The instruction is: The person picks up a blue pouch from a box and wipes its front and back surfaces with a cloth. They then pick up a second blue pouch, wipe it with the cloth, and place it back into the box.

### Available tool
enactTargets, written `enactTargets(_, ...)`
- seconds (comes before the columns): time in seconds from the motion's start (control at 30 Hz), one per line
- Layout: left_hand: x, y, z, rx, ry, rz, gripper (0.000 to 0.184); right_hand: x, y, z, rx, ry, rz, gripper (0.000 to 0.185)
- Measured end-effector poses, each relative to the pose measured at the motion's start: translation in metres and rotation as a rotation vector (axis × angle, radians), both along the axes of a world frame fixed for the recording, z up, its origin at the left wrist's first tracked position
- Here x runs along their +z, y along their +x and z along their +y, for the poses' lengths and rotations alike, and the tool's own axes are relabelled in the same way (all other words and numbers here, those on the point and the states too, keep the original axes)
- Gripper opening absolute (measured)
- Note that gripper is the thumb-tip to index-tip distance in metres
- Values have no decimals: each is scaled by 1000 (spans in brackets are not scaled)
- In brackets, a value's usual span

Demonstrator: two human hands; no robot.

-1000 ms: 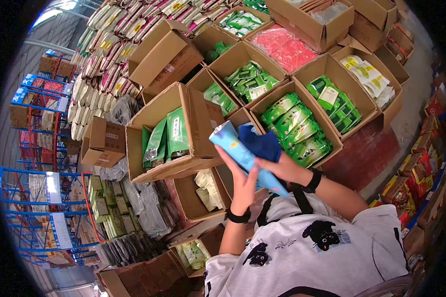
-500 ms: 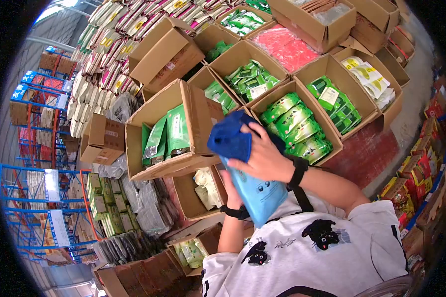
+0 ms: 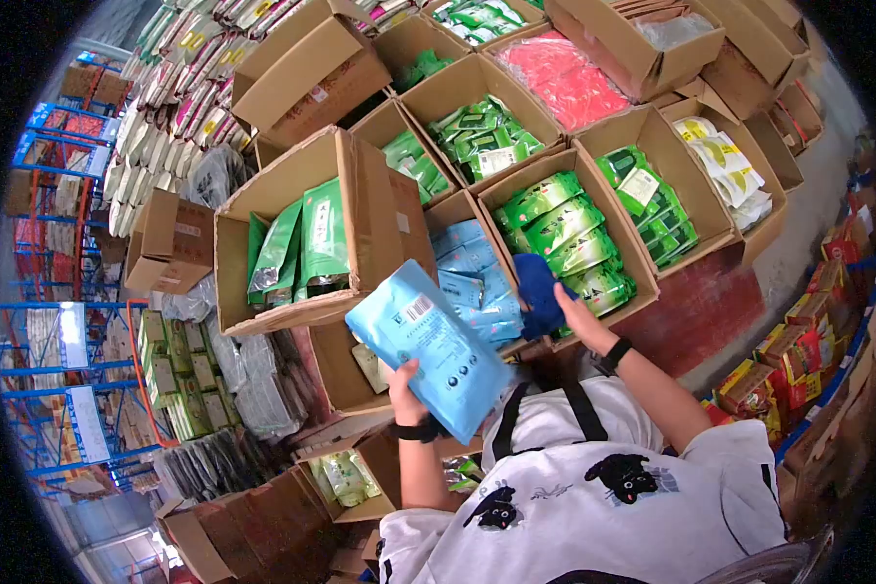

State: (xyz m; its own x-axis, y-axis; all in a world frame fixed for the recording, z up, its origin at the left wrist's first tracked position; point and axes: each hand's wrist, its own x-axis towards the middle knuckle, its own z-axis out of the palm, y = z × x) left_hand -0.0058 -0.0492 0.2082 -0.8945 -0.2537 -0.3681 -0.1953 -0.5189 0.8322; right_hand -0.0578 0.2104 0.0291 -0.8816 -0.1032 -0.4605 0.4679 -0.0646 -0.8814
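Observation:
A light blue packet (image 3: 433,350) with a barcode and small print on its face is gripped at its lower left edge by my left hand (image 3: 405,397). To the right, my right hand (image 3: 582,319) has hold of a dark blue cloth (image 3: 538,295), apart from the packet. Behind the two hands, a carton (image 3: 454,206) holds several light blue packets (image 3: 469,268). Beside it on the right stands a carton of green packets (image 3: 562,234). At the left, a tilted carton (image 3: 232,255) contains large green pouches (image 3: 323,234).
More open cartons stand further back, with green packets (image 3: 484,136), red packets (image 3: 565,76) and white-yellow packets (image 3: 720,161). Blue shelving (image 3: 39,343) rises at the far left. Red and yellow packages (image 3: 786,355) line the right side. A small closed carton (image 3: 172,238) sits at the left.
My right hand and the dark blue cloth have moved right, off the packet. The packet now faces up in my left hand, further left. The carton of light blue packets has come into sight.

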Motion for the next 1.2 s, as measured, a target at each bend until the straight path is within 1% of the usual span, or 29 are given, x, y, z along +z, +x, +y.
enactTargets(0.03,3,-6,2,-15,-160,57,76,37,6,9,-12,-25,-80,64)
enactTargets(0.07,2,-9,1,-64,-265,75,87,26,12,8,-97,-45,-39,65)
enactTargets(0.1,-17,-12,-11,-178,-619,171,90,14,16,10,-184,-64,4,66)
enactTargets(0.13,-22,-15,-10,-258,-735,185,90,3,21,31,45,-104,-312,63)
enactTargets(0.17,-28,-16,-8,-341,-850,197,89,-4,26,33,44,-101,-323,63)
enactTargets(0.2,-47,-15,-11,-403,-877,149,85,-12,33,31,-4,-75,-240,63)
enactTargets(0.23,-56,-18,-8,-437,-954,168,83,-18,38,31,-52,-49,-156,62)
enactTargets(0.27,-72,-18,-10,-534,-990,153,81,-17,39,31,1,63,-232,61)
enactTargets(0.3,-89,-20,-14,-630,-1026,142,80,-19,43,22,-122,254,-82,64)
enactTargets(0.33,-102,-21,-14,-714,-1030,99,80,-28,45,24,-37,306,-162,65)
enactTargets(0.37,-120,-25,-13,-758,-1104,121,80,-39,48,26,46,356,-244,66)
enactTargets(0.43,-153,-35,-19,-946,-1147,110,81,-58,55,16,-19,359,-208,67)
enactTargets(0.47,-171,-38,-22,-1004,-1259,135,85,-65,59,12,-76,364,-164,69)
enactTargets(0.5,-190,-41,-25,-1019,-1243,133,85,-72,63,11,-82,373,-181,69)
enactTargets(0.57,-229,-50,-31,-1202,-1420,74,86,-62,67,6,-85,434,-253,70)
enactTargets(0.6,-254,-51,-37,-1239,-1514,114,86,-58,70,3,-138,457,-313,60)
enactTargets(0.63,-270,-56,-39,-1268,-1509,126,84,-54,71,-5,-140,465,-336,60)
enactTargets(0.7,-296,-65,-41,-1340,-1486,95,86,-45,69,-23,-468,215,-203,47)
enactTargets(0.73,-310,-69,-43,-1399,-1443,21,85,-39,70,-24,-446,171,-302,40)
enactTargets(0.77,-327,-72,-44,-1408,-1437,-22,89,-37,70,-28,-455,179,-324,40)
enactTargets(0.83,-355,-77,-48,-1465,-1431,-102,93,-41,69,-35,-375,254,-248,37)
enactTargets(0.87,-368,-78,-54,-1454,-1393,-62,91,-60,84,-34,-372,292,-289,40)
enactTargets(0.9,-384,-79,-56,-1499,-1428,-127,88,-74,95,-34,-378,298,-310,40)
enactTargets(0.97,-408,-77,-60,-1503,-1411,-272,87,-92,108,-36,-382,365,-324,49)
enactTargets(1.0,-419,-75,-62,-1523,-1402,-276,87,-97,111,-37,-388,367,-342,49)
enactTargets(1.07,-443,-72,-68,-1510,-1359,-361,96,-98,108,-40,-404,385,-345,57)
enactTargets(1.1,-456,-70,-70,-1521,-1357,-363,96,-101,106,-42,-409,385,-353,57)
enactTargets(1.17,-484,-57,-70,-1463,-1776,-28,88,-106,102,-45,-426,361,-369,59)
enactTargets(1.2,-497,-50,-70,-1488,-2100,101,91,-105,98,-45,-389,440,-373,60)
